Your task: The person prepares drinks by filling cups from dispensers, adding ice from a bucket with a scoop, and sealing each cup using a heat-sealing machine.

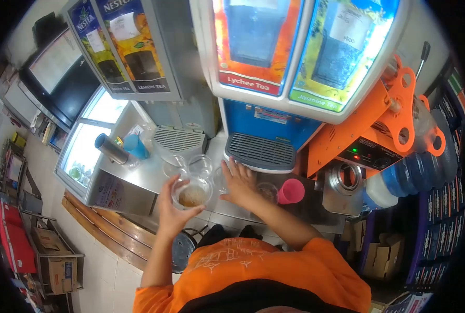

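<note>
My left hand [172,206] is wrapped around a clear plastic cup [192,193] with some brownish contents at the bottom, near the front edge of the steel counter. Just behind that cup stand two more clear cups [200,166], side by side. My right hand [238,183] is spread with its palm down, fingers pointing toward the drink dispenser. Its thumb side lies right beside another clear cup [220,180], which it partly hides. A pink cup [291,191] and a further clear container [267,192] are to the right of my right forearm.
Behind the cups rises a tea dispenser with a dark drip tray [261,151]; a grey dispenser with its own tray [180,140] stands left. An orange cup-sealing machine [371,143] is at right. A metal tumbler [111,148] and blue cup [136,146] stand left. A wooden bench [107,229] lies below.
</note>
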{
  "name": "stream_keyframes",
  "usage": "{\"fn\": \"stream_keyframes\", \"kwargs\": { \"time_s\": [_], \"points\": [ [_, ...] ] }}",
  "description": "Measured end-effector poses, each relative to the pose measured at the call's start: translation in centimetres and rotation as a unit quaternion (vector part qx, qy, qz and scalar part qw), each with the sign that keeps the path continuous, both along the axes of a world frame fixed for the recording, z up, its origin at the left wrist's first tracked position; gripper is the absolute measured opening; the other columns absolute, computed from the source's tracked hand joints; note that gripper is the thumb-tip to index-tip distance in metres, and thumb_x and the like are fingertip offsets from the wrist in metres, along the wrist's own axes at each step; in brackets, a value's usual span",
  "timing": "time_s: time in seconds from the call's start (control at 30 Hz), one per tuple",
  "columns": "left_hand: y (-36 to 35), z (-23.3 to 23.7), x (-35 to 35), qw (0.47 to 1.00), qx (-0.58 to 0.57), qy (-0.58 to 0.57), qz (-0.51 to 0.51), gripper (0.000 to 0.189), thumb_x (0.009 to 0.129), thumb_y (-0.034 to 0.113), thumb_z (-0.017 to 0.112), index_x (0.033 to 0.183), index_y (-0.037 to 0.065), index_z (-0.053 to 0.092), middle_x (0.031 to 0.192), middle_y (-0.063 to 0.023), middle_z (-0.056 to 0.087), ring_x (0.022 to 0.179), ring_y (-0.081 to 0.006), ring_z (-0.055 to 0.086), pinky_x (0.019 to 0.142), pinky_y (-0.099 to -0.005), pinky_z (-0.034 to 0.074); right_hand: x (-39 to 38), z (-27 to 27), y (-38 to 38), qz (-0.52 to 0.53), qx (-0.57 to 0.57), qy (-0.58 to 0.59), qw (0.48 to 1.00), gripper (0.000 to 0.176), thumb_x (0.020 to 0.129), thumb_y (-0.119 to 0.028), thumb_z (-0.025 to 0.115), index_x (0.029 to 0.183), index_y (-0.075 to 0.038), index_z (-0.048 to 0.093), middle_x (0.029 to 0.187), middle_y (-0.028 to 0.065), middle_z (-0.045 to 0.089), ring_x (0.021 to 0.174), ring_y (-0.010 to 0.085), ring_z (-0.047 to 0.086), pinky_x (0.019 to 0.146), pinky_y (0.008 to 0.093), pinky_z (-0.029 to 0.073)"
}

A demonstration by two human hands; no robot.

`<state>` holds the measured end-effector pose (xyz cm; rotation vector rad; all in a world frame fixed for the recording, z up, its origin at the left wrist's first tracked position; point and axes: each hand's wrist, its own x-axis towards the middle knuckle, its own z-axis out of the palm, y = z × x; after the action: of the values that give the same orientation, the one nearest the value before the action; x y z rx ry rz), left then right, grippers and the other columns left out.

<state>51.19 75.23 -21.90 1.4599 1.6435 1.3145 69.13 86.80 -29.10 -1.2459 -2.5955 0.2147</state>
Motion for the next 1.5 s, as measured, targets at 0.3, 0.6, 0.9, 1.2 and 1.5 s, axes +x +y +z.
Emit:
{"fn": "stream_keyframes", "kwargs": {
  "time_s": [0.3, 0.6, 0.9, 1.2, 1.5],
  "points": [
    [-1.1, -9.8, 1.5, 0.999, 0.01, -0.008, 0.048, 0.091, 0.055, 0.015, 0.087, 0.128, -0.001, 0.034, 0.12, -0.0185, 0.05, 0.108, -0.0265, 0.05, 0.093, -0.0367, 0.041, 2.5, 3.7, 0.8, -0.064, -0.046, 0.271, 0.959, 0.092, 0.062, -0.028, 0.082, 0.138, -0.005, 0.035, 0.12, 0.0163, 0.04, 0.11, 0.028, 0.047, 0.088, 0.0381, 0.044],
    [4.1, -13.8, 2.6, 0.995, -0.028, -0.009, -0.091, 0.093, 0.058, 0.018, 0.086, 0.13, -0.005, 0.033, 0.12, -0.0213, 0.048, 0.111, -0.0325, 0.051, 0.094, -0.0379, 0.042, 9.7, 7.4, 5.3, -0.243, 0.098, 0.508, 0.821, 0.095, 0.058, -0.023, 0.086, 0.134, 0.0, 0.035, 0.116, 0.0179, 0.051, 0.099, 0.0276, 0.056, 0.083, 0.0361, 0.046],
    [4.4, -13.4, 2.5, 0.993, 0.006, 0.044, -0.111, 0.104, 0.06, 0.015, 0.084, 0.138, -0.006, 0.019, 0.13, -0.025, 0.039, 0.121, -0.0349, 0.042, 0.101, -0.0385, 0.036, 8.9, 7.4, 10.5, -0.321, 0.147, 0.318, 0.88, 0.075, 0.056, -0.03, 0.086, 0.113, 0.002, 0.049, 0.105, 0.0167, 0.054, 0.092, 0.0295, 0.056, 0.079, 0.0395, 0.046],
    [1.9, -10.8, 1.3, 0.994, -0.05, -0.003, -0.097, 0.111, 0.061, 0.017, 0.084, 0.141, -0.004, 0.011, 0.134, -0.0277, 0.036, 0.123, -0.0356, 0.042, 0.102, -0.039, 0.036, 8.6, 8.8, 10.1, -0.323, 0.157, 0.323, 0.876, 0.073, 0.055, -0.033, 0.086, 0.109, 0.003, 0.052, 0.1, 0.0146, 0.055, 0.089, 0.0272, 0.055, 0.078, 0.0397, 0.046],
    [3.1, -14.3, 2.2, 0.97, -0.176, -0.103, -0.13, 0.083, 0.067, 0.018, 0.082, 0.128, -0.004, 0.031, 0.12, -0.0217, 0.049, 0.097, -0.0273, 0.06, 0.077, -0.0319, 0.053, 8.9, 8.5, 10.2, -0.315, 0.151, 0.333, 0.876, 0.074, 0.056, -0.033, 0.085, 0.111, 0.004, 0.051, 0.105, 0.015, 0.053, 0.092, 0.0274, 0.054, 0.08, 0.0389, 0.046]
  ]
}}
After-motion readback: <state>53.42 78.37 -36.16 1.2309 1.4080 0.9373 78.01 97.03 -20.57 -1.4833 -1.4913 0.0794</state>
